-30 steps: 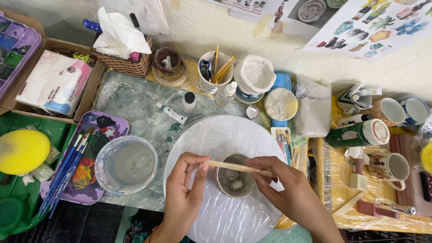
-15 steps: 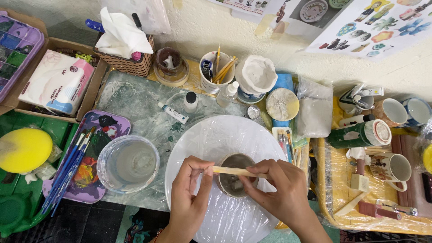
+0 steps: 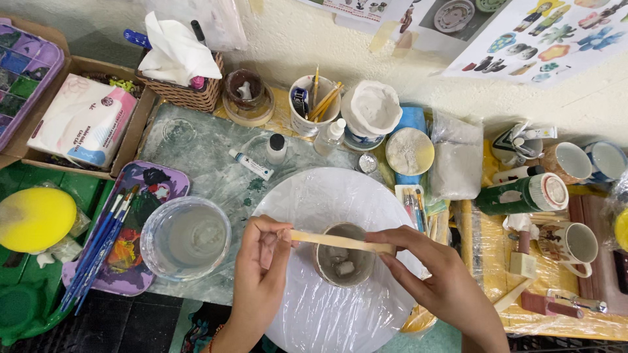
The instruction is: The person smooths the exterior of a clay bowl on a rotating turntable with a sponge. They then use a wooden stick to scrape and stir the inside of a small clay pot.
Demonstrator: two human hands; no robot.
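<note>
Spanning one clay cup (image 3: 343,263), one wooden stick (image 3: 341,241) is pinched by left hand (image 3: 260,274) and right hand (image 3: 435,278).

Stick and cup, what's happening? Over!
Left hand and right hand pinch wooden stick ends. Stick lies flat across small clay cup rim. Cup on wrapped round board. Nothing blocking.

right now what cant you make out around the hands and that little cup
Head view only:
- Small clay cup: the wooden stick crosses its rim; pale lumps inside too small to identify.
- Left hand: fingertips curl under, grip hidden.
- Right hand: wrist cut off by the bottom edge.
</note>
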